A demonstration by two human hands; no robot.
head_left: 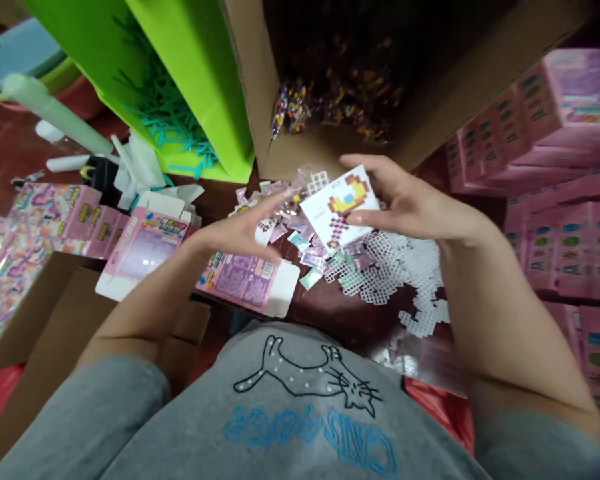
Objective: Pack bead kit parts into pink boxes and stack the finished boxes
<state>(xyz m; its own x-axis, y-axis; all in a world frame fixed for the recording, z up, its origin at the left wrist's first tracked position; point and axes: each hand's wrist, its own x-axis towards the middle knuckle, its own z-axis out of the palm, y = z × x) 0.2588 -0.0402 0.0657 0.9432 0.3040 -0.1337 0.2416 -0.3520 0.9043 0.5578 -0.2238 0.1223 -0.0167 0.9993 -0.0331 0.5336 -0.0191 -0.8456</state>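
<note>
My right hand (405, 203) grips a white pattern card (325, 210) between thumb and fingers; the card shows a yellow and red pixel design and tilts over the table. My left hand (240, 230) is open, thumb and fingers apart, facing the card. Close to its fingertips lies a clear plastic bag (293, 203) with a yellow bit in it. Another white card (264, 230) shows partly between thumb and fingers, apparently lying beyond them. Below are small pink and green sachets (310, 259) and a heap of white grid pieces (395, 267).
A cardboard box (253, 87) with bagged colourful beads stands ahead, beside a green bin (190, 87) of teal pieces. Flattened-looking pink cartons (245, 283) lie at left. Stacked pink boxes (570, 233) line the right. An open brown carton (65, 320) sits lower left.
</note>
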